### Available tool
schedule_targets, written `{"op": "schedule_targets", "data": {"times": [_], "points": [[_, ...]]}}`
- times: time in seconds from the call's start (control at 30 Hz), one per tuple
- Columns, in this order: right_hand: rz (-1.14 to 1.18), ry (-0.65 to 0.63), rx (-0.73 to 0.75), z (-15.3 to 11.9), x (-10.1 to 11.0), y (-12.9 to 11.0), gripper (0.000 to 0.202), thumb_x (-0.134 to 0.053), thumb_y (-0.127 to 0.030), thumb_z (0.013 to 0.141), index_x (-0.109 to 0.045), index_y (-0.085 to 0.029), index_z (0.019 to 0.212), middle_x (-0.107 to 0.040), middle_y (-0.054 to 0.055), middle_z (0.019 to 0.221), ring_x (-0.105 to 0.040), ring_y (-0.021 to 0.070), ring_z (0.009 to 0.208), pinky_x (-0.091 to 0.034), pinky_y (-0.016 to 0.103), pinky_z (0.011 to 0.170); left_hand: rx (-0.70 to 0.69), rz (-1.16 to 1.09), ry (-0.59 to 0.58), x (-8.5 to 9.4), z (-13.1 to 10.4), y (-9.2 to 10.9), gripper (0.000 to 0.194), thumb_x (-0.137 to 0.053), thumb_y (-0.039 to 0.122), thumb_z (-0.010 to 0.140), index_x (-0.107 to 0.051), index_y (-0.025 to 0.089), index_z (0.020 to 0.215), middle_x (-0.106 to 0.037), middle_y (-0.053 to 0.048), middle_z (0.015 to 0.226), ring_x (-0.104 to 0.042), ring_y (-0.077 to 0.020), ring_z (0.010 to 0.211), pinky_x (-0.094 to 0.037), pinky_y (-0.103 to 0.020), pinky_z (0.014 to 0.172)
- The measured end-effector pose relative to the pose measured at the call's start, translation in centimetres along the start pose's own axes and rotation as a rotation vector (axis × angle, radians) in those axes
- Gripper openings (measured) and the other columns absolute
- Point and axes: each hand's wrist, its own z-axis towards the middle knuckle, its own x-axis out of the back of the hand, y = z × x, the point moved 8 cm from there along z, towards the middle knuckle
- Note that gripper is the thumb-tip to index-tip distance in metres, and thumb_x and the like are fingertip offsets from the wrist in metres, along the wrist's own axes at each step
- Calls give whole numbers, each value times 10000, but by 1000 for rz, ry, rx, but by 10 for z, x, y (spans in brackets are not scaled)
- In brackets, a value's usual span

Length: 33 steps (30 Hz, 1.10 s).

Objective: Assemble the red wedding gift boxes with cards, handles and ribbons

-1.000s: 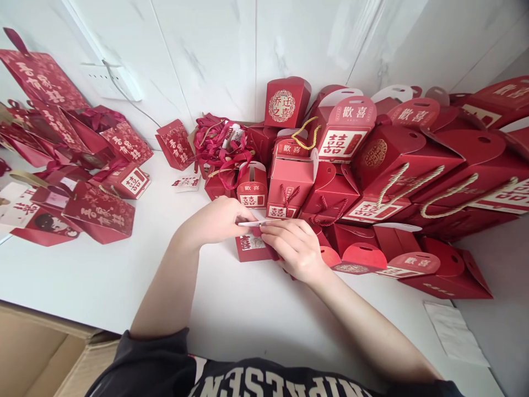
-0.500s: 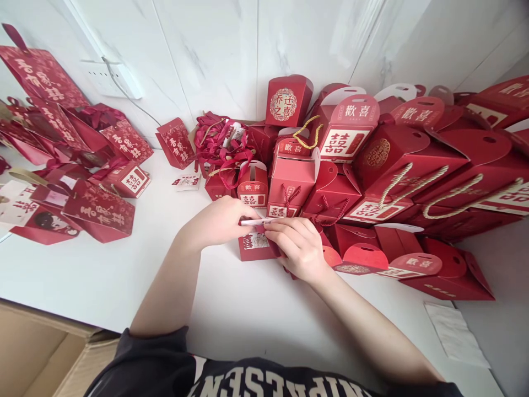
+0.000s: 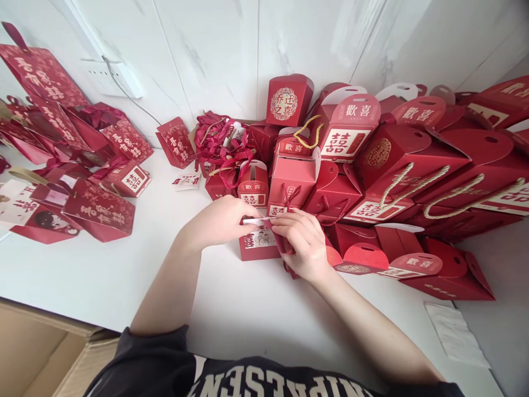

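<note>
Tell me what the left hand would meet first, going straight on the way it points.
Beyond the white strip it pinches, the left hand would probably meet the right hand first, though depth is unclear.

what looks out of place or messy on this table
The ribbons lie in a tangled heap near the wall, unlike the more orderly red boxes beside them. Nothing looks spilled.

White table [image 3: 231,320] set against a wall of glossy white marbled tiles [image 3: 223,49] with thin vertical joints. A socket panel [image 3: 118,80] with a grey cable [image 3: 142,112] is mounted at upper left; an open cardboard carton [image 3: 33,342] stands at lower left. Bright, diffuse light glints off the tiles.
</note>
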Motion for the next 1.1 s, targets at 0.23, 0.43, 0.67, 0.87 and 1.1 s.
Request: {"op": "schedule_targets", "data": {"times": [0.23, 0.43, 0.67, 0.87, 1.1], "points": [[-82, -47, 91, 2, -4, -10, 169, -593, -83, 894, -618, -223, 985, -775, -7, 1002, -704, 173, 994, -407, 407, 1028, 18, -49, -29, -4, 1, -3, 239, -566, 230, 840, -780, 208, 944, -758, -34, 843, -647, -172, 702, -412, -229, 627], [-90, -43, 76, 1, -5, -9, 191, -580, -58, 900, -623, -222, 988, -773, -21, 1009, -695, 152, 989, -410, 375, 1001, 31, -67, -38, -5, 2, -5, 246, -568, 229, 827, -784, 204, 942, -757, -35, 823, -646, -174, 703, -414, -224, 617], [-97, -91, 94, 1, -9, -11, 228, -529, -27, 899, -621, -220, 979, -770, -17, 1017, -685, 173, 1003, -399, 391, 988, 17, -51, -44, -6, 3, -5, 251, -548, 236, 842, -780, 198, 931, -742, -31, 784, -613, -151, 656, -360, -222, 580], [-68, -166, 62, 6, -11, -8, 319, -479, 30, 848, -592, -235, 986, -757, -14, 992, -664, 181, 996, -339, 445, 1062, 15, -35, -58, -8, 2, -5, 264, -526, 262, 864, -773, 202, 935, -720, -24, 766, -560, -134, 621, -309, -229, 557], [99, -217, -204, 9, -10, 12, 291, -581, -24, 774, -595, -223, 986, -657, 64, 1023, -600, 235, 976, -460, 385, 830, -35, 3, -43, -7, 2, 2, 214, -531, 206, 819, -699, 177, 690, -542, 22, 559, -366, -102, 516, -229, -248, 510]]}}
